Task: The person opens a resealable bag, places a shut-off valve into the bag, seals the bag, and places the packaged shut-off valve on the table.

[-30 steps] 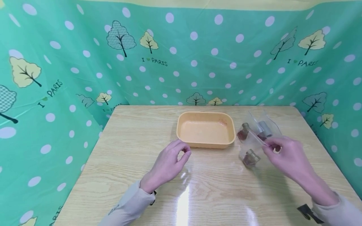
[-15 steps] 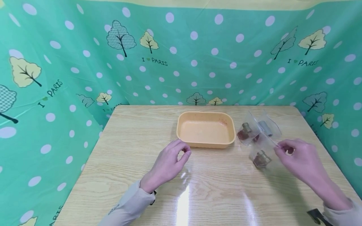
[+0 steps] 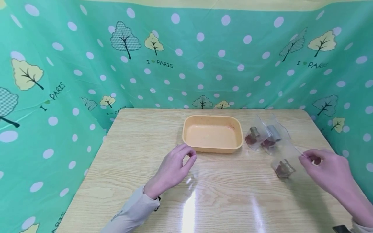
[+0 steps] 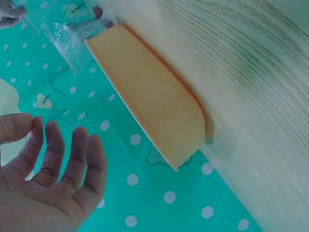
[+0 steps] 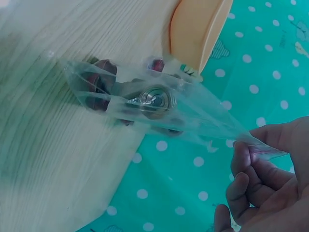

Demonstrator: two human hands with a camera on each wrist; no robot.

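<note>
My right hand [image 3: 327,170] pinches the top edge of a clear plastic bag [image 3: 287,152] between thumb and index finger, low over the right side of the table. Inside the bag, the right wrist view shows a round, ringed metal piece [image 5: 157,100] and a dark red piece [image 5: 99,84]. Two similar clear bags lie behind it, one with a brass-coloured piece [image 3: 254,131] and one with a grey cylinder [image 3: 274,132], both with dark red contents. My left hand [image 3: 175,166] holds nothing, fingers loosely curled, in front of the shallow peach-coloured tray [image 3: 214,150].
The tray stands at the back middle of the wooden table [image 3: 140,136], with small reddish marks inside its far right corner. A green dotted curtain [image 3: 186,58] closes off the back and both sides, close to the right hand.
My right hand has moved right and slightly toward me, carrying the pinched bag away from the other two bags, which now show more fully. The left hand and tray have stayed put.
</note>
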